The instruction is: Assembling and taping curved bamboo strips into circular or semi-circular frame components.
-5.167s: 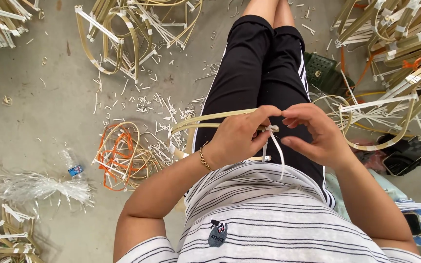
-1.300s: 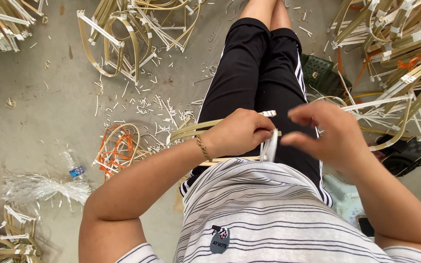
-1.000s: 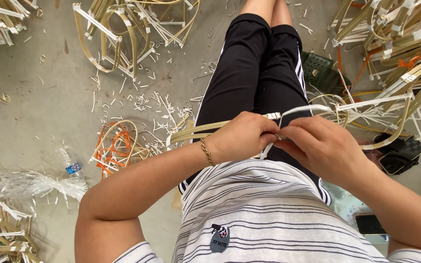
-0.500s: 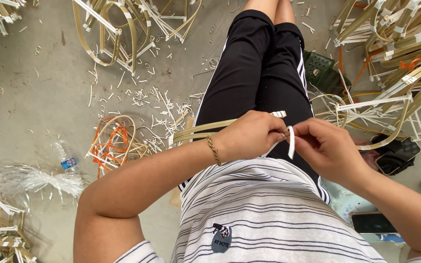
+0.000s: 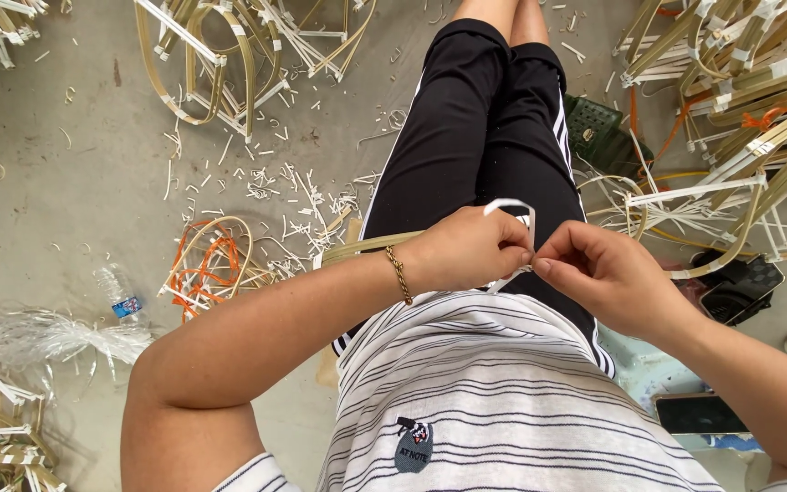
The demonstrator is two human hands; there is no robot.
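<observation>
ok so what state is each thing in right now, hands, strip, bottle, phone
left hand: closed, pinching the white strip
right hand: closed, pinching the same strip
white strip: bent into a loop above the fingers
bamboo frame: lying across the lap under the left hand
plastic bottle: lying on its side, capped
phone: flat, screen dark

1. Concrete floor [image 5: 66,200]: grey, stained, strewn with short pale offcuts [image 5: 275,187]
2. Upper centre: curved bamboo frames [image 5: 216,59] lie in a loose heap
3. Right side: stacked bamboo strip bundles [image 5: 758,82], a dark green crate [image 5: 598,123] beside them
4. Left: plastic water bottle [image 5: 116,293] lying flat, near a hoop wound with orange cord [image 5: 207,264]
5. Lower left: clear plastic strand bunch [image 5: 43,337]
6. Lower right: phone [image 5: 699,415], face up
</observation>
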